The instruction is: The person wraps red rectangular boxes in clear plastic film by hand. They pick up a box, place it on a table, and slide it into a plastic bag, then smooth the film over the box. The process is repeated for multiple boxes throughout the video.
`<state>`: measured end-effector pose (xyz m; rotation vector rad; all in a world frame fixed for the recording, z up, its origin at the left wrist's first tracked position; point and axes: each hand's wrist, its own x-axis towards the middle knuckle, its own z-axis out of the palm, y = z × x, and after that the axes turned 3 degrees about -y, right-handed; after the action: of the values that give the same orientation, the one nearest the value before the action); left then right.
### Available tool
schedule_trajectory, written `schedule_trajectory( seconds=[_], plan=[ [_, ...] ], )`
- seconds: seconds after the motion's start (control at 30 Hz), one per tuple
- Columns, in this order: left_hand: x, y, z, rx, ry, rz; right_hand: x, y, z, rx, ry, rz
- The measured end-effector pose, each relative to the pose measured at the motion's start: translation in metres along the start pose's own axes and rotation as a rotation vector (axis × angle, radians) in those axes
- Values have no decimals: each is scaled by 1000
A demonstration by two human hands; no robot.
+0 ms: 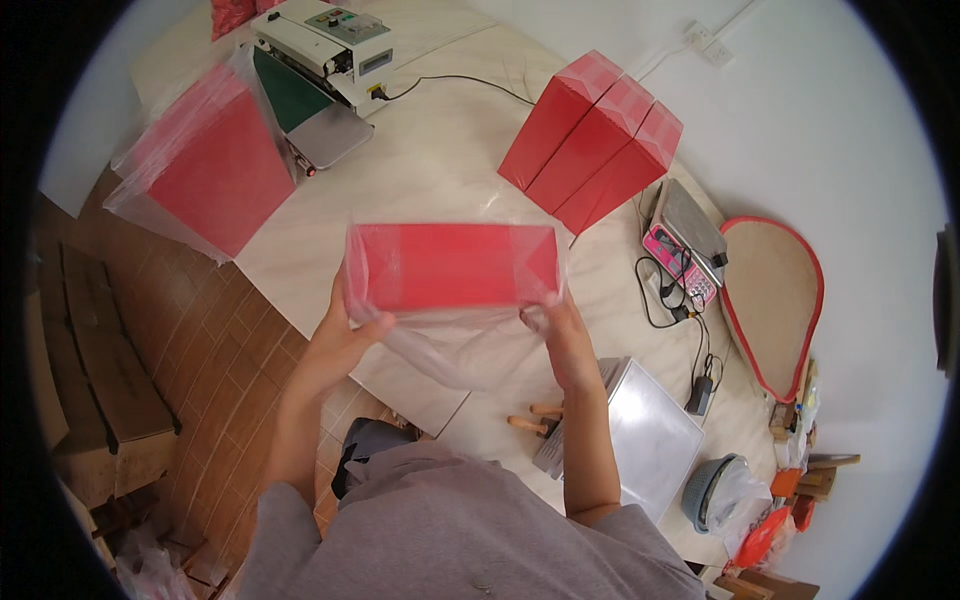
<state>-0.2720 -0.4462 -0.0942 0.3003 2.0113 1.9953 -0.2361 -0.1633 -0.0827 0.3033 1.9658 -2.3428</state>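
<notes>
A red box (457,262) sits inside a clear plastic bag (450,345) in front of me. My left hand (352,330) grips the bagged box at its left end, thumb on the near edge. At the right end my right hand (559,322) holds the box and the gathered film. The bag's loose film hangs toward me below the box. Beyond it, several red boxes (592,142) wrapped in film stand side by side on the table. To the left, more red boxes (225,172) sit at the table edge under loose clear plastic.
A band sealing machine (330,45) with a green belt stands at the back left. On the right are a pink-fronted digital scale (682,247), tangled cables, a metal-topped box (645,435), a red-rimmed tray (776,300) and a grey basket (709,495). Cardboard boxes (112,352) stand on the floor at left.
</notes>
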Motion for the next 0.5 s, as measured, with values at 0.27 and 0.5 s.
schedule_trajectory(
  seconds=[0.27,0.5],
  plan=[
    [21,-2,-4,441,309,49,41,13,-31,-699,292,-328],
    [13,32,-44,709,606,26,36,-39,-77,-481,450,-452]
  ],
)
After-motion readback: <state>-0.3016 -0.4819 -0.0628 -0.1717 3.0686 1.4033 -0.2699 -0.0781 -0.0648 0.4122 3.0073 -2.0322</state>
